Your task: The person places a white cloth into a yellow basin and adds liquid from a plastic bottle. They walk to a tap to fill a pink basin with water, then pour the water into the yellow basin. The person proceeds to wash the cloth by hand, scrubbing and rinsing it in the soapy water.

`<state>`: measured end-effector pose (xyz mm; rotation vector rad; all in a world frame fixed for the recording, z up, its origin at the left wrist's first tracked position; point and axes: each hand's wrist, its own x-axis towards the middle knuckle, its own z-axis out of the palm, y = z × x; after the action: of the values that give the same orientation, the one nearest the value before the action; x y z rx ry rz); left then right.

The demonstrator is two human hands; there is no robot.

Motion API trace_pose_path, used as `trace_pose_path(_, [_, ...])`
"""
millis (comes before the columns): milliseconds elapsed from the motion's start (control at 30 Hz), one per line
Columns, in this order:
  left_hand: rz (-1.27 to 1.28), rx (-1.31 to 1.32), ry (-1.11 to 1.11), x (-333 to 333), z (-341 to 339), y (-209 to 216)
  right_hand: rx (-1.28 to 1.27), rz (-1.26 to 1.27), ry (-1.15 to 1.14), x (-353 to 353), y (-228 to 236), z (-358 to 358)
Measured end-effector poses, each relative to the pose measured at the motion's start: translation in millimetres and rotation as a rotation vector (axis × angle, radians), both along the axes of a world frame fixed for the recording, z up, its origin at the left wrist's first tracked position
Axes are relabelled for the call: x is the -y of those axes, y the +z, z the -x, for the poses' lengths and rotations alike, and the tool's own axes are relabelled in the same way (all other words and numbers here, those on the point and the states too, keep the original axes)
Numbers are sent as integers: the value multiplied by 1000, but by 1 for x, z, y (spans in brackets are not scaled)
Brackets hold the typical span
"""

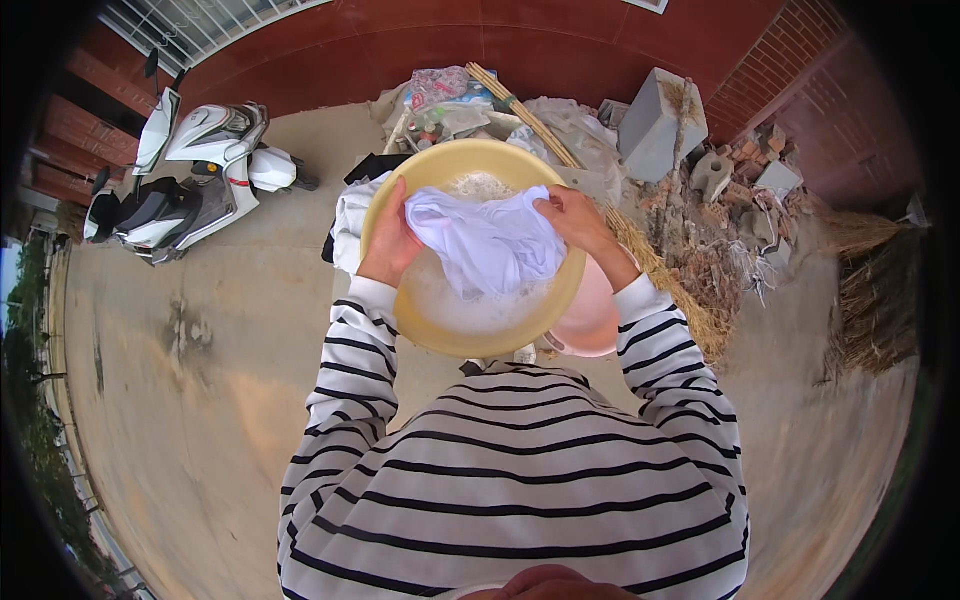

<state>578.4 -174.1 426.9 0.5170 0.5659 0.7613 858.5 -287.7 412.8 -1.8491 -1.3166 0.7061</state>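
Note:
A wet white cloth garment (485,240) is stretched between my two hands above a yellow basin (470,345). Its lower folds hang down to the foamy water (470,312), and more suds show at the basin's far side. My left hand (393,238) grips the garment's left end, thumb upward, at the basin's left rim. On the other side, my right hand (580,218) pinches the upper right corner of the cloth over the right rim. The exact kind of garment cannot be made out.
Beneath the basin's right side sits a pink basin (590,318). White and black clothes (352,215) lie to the left. Behind are bundled sticks (525,115), plastic bags and a grey block (662,125). Rubble and straw (650,260) spread rightward; a white scooter (195,170) stands far left.

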Motion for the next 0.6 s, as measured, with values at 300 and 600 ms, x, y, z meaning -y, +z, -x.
trace_pose_path(300, [-106, 221, -12, 9, 11, 44, 9, 256, 205, 13, -24, 74])
trace_pose_path(600, [-203, 59, -7, 4, 41, 65, -693, 198, 178, 12, -56, 48])
